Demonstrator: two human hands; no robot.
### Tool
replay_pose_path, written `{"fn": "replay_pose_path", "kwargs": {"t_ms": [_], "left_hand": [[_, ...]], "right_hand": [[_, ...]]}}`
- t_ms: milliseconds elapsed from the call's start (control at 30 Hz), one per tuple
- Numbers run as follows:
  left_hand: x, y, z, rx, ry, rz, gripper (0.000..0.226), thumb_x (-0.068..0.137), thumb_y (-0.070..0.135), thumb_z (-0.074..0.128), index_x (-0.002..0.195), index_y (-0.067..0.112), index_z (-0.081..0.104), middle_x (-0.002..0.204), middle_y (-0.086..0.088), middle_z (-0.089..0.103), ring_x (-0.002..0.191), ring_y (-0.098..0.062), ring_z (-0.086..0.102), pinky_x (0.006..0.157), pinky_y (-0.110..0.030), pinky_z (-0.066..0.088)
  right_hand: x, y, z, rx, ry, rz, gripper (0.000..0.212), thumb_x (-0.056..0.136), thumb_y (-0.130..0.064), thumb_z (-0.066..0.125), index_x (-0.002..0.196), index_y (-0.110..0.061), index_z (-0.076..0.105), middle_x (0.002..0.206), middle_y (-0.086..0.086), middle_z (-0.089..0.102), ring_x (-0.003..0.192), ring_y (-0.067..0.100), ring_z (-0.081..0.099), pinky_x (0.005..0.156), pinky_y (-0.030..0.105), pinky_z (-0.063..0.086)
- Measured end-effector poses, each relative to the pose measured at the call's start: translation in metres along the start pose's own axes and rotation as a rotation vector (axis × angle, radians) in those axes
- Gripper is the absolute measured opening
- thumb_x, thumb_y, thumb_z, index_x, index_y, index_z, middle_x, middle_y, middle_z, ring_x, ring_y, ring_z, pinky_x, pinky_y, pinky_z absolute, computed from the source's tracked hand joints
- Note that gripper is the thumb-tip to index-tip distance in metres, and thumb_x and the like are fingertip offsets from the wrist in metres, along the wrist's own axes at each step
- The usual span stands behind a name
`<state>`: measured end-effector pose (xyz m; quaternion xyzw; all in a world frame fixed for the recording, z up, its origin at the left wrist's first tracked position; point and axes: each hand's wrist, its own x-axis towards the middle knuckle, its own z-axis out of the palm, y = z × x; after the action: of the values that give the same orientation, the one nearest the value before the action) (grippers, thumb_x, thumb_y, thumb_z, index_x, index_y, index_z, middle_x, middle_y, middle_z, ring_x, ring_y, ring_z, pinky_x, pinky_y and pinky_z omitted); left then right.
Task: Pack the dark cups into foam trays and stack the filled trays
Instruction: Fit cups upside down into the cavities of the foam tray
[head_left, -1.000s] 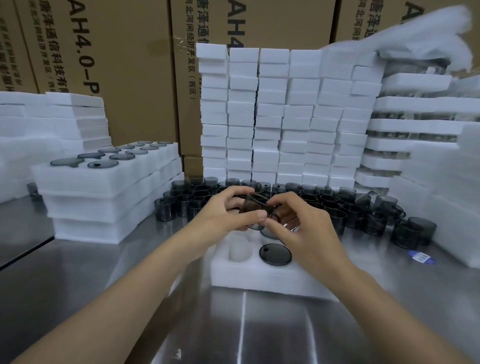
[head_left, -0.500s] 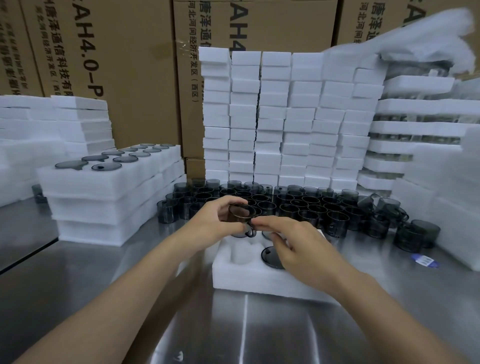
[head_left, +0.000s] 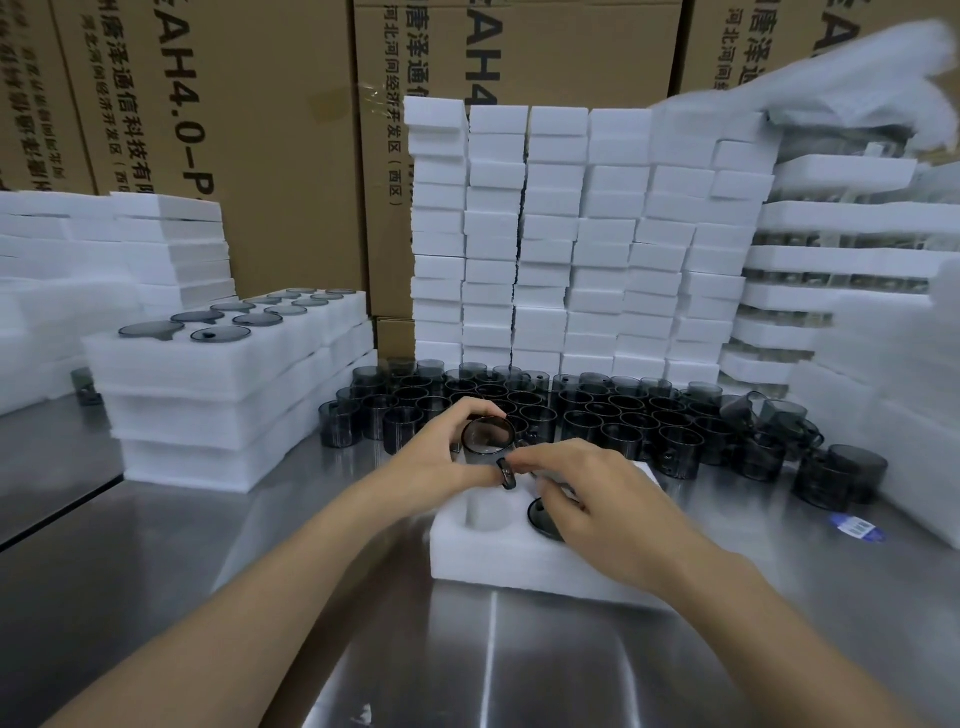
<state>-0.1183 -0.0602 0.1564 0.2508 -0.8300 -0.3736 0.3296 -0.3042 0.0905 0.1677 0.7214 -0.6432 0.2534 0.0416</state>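
Observation:
A white foam tray (head_left: 493, 561) lies on the steel table in front of me. My left hand (head_left: 441, 462) grips a dark smoky cup (head_left: 487, 435) by its rim, above the tray's far left pocket. My right hand (head_left: 587, 499) hovers over the tray's right side, fingers curled, fingertips touching the cup's handle (head_left: 506, 473). A second dark cup (head_left: 540, 514) sits in a pocket, partly hidden under my right hand. An empty round pocket (head_left: 485, 512) shows at the near left. Several loose dark cups (head_left: 623, 415) stand behind the tray.
A stack of filled foam trays (head_left: 228, 395) stands at the left. Tall piles of white foam blocks (head_left: 571, 234) and cardboard boxes (head_left: 234, 130) close off the back. More foam stacks (head_left: 883, 364) stand at the right. A blue label (head_left: 857, 529) lies on the table.
Both hands have lowered the cup toward the tray. My right hand has slid off the cup body down to its handle, over the seated cup.

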Motion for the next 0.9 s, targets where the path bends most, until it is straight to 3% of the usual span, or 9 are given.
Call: {"fn": "replay_pose_path", "kwargs": {"t_ms": [133,233,333,400,567,767,900], "left_hand": [[-0.0010,0.0023,0.0019,0.035,-0.005,0.020,0.051,0.086,0.019,0.088,0.130,0.031,0.065,0.121,0.011,0.072,0.116,-0.005,0.067,0.102,-0.024,0.050],[-0.0025,0.0067,0.0029,-0.001,-0.035,-0.021,0.048,0.084,0.033,0.074,0.131,0.035,0.066,0.123,0.010,0.071,0.119,-0.005,0.065,0.103,-0.026,0.049],[-0.0040,0.0089,0.0001,0.069,-0.041,-0.046,0.062,0.079,0.053,0.057,0.141,0.046,0.062,0.141,0.021,0.062,0.135,0.002,0.052,0.115,-0.032,0.040],[-0.0055,0.0084,-0.0011,0.124,-0.032,-0.042,0.063,0.083,0.053,0.054,0.146,0.048,0.058,0.148,0.026,0.056,0.140,0.006,0.046,0.120,-0.034,0.036],[-0.0069,0.0052,0.0022,0.192,-0.006,-0.026,0.060,0.086,0.061,0.050,0.144,0.048,0.059,0.120,0.024,0.069,0.119,0.004,0.060,0.107,-0.036,0.048],[-0.0006,0.0009,0.0022,0.261,-0.027,-0.080,0.062,0.091,0.060,0.045,0.153,0.057,0.045,0.129,0.010,0.060,0.125,-0.008,0.053,0.114,-0.048,0.044],[0.0002,0.0027,0.0029,0.328,-0.035,-0.079,0.069,0.091,0.067,0.039,0.158,0.053,0.040,0.133,0.026,0.054,0.131,0.001,0.045,0.116,-0.042,0.039]], "right_hand": [[0.0010,0.0011,0.0010,-0.013,-0.024,-0.001,0.033,0.106,-0.036,0.046,0.133,-0.050,0.058,0.128,-0.024,0.062,0.128,0.001,0.050,0.099,0.043,0.053],[0.0018,0.0014,0.0021,-0.034,-0.020,-0.005,0.031,0.107,-0.038,0.047,0.132,-0.051,0.058,0.125,-0.026,0.062,0.125,0.001,0.049,0.097,0.040,0.052],[0.0019,0.0021,0.0032,-0.043,-0.010,0.000,0.032,0.108,-0.036,0.046,0.134,-0.050,0.057,0.121,-0.024,0.061,0.120,0.003,0.049,0.096,0.040,0.052],[0.0021,0.0023,0.0035,-0.038,-0.006,0.009,0.031,0.107,-0.035,0.045,0.132,-0.051,0.056,0.117,-0.023,0.060,0.117,0.003,0.050,0.096,0.040,0.052],[0.0015,0.0019,0.0045,-0.034,0.004,0.001,0.029,0.107,-0.037,0.047,0.131,-0.050,0.056,0.115,-0.024,0.059,0.116,0.003,0.051,0.094,0.042,0.053],[0.0016,0.0022,0.0053,-0.037,0.016,-0.024,0.026,0.107,-0.039,0.047,0.130,-0.048,0.058,0.115,-0.025,0.059,0.116,0.003,0.052,0.095,0.040,0.052],[0.0020,0.0019,0.0051,-0.042,0.017,-0.023,0.027,0.108,-0.039,0.047,0.131,-0.048,0.057,0.117,-0.024,0.060,0.117,0.004,0.052,0.097,0.040,0.051]]}}
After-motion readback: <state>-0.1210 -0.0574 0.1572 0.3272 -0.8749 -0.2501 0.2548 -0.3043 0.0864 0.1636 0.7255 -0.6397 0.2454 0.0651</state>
